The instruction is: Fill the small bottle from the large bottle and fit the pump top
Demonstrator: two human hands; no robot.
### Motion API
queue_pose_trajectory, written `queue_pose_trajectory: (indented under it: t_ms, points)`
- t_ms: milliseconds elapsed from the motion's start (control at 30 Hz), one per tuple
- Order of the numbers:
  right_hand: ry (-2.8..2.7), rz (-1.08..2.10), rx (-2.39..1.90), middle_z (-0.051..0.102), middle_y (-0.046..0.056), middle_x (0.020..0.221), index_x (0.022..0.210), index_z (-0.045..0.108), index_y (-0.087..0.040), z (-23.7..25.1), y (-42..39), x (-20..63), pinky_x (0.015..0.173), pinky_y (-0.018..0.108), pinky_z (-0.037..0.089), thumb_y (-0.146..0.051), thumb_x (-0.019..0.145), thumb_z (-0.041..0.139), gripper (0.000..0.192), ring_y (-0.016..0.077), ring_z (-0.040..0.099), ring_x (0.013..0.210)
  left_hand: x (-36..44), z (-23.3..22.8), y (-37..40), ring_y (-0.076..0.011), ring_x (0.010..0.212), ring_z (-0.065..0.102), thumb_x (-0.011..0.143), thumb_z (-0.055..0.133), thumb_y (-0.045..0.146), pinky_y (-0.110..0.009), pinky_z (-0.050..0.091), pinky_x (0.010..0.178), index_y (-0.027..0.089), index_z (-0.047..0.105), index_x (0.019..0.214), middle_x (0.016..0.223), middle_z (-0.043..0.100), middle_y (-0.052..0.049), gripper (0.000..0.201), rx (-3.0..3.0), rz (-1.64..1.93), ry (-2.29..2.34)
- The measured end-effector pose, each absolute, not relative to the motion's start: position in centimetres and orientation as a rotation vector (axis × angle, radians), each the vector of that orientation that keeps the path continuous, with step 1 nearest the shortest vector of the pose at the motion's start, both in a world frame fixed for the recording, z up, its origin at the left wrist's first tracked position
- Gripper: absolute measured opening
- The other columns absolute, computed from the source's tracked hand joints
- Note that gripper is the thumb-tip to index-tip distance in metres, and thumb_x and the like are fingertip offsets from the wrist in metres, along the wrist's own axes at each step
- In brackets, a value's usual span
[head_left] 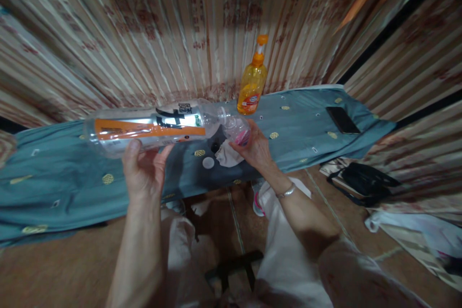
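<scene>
My left hand is wrapped round the underside of a large clear plastic bottle with an orange and silver label. The bottle lies nearly level in the air, its neck pointing right. In my right hand is a small clear plastic bottle with a pink patch on it. The mouths of the two bottles meet or nearly meet; whether they touch I cannot tell. Below my right hand lies a crumpled whitish cloth. Beside it are a round white lid and a small black cap.
A pump bottle of orange liquid stands at the back of the narrow table with its teal cloth. A dark phone lies at the right. A pleated curtain hangs behind. On the floor at right sits a black bag.
</scene>
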State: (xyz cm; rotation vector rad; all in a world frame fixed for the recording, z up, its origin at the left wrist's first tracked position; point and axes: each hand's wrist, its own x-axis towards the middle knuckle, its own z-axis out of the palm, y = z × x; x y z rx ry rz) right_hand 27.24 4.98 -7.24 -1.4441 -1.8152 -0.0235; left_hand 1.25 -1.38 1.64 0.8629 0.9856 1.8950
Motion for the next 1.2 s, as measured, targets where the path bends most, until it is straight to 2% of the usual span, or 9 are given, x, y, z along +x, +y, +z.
queue_pose_trajectory:
  t_ms: [200,400,700,800,1033,1200]
  points:
    - [-1.804,-0.04,-1.443,0.066,0.027,0.134,0.14,0.044,-0.008,-7.26,5.05,27.17,0.105,0.054,0.055,-0.044,0.076,0.084,0.084,0.0368,0.067,0.122,1.25,1.65,-1.45,-0.0311,0.126,0.063,0.07,0.083,0.048,-0.044,0.064,0.09,0.033,0.075,0.093,0.116,0.075,-0.002,0.028,0.834,1.906,0.958]
    - [-1.799,-0.045,-1.436,0.066,0.026,0.134,0.141,0.044,-0.011,-7.32,5.07,27.24,0.103,0.054,0.056,-0.047,0.077,0.083,0.083,0.0366,0.067,0.122,1.78,1.99,-1.49,-0.0317,0.122,0.066,0.063,0.087,0.05,-0.039,0.066,0.085,0.027,0.076,0.092,0.113,0.076,-0.004,0.038,0.759,1.958,0.983]
    - [-1.805,-0.039,-1.437,0.066,0.025,0.133,0.142,0.042,-0.012,-7.33,5.03,27.18,0.104,0.053,0.055,-0.047,0.08,0.079,0.079,0.0362,0.067,0.122,1.43,1.74,-1.41,-0.0365,0.133,0.058,0.068,0.082,0.049,-0.052,0.061,0.096,0.031,0.076,0.092,0.116,0.076,-0.002,0.032,0.788,1.928,1.012]
    - [-1.809,-0.041,-1.432,0.065,0.025,0.134,0.143,0.041,-0.013,-7.33,5.03,27.17,0.105,0.053,0.054,-0.047,0.081,0.077,0.079,0.036,0.066,0.123,1.45,1.76,-1.38,-0.0361,0.133,0.058,0.068,0.082,0.05,-0.053,0.06,0.097,0.033,0.076,0.091,0.117,0.076,-0.002,0.03,0.829,1.906,1.004]
    - [-1.809,-0.012,-1.436,0.066,0.025,0.133,0.143,0.042,-0.011,-7.24,4.99,27.26,0.102,0.053,0.056,-0.047,0.08,0.079,0.081,0.0365,0.065,0.124,1.29,1.8,-1.51,-0.0361,0.135,0.057,0.069,0.082,0.049,-0.052,0.059,0.098,0.028,0.074,0.085,0.114,0.077,-0.001,0.027,0.815,1.889,1.013]
    - [-1.805,-0.019,-1.43,0.065,0.025,0.134,0.143,0.042,-0.012,-7.33,5.03,27.25,0.104,0.053,0.055,-0.045,0.08,0.079,0.081,0.0361,0.065,0.126,1.25,1.91,-1.56,-0.0377,0.139,0.054,0.071,0.08,0.05,-0.055,0.058,0.099,0.03,0.073,0.083,0.109,0.078,-0.001,0.025,0.879,1.876,1.003]
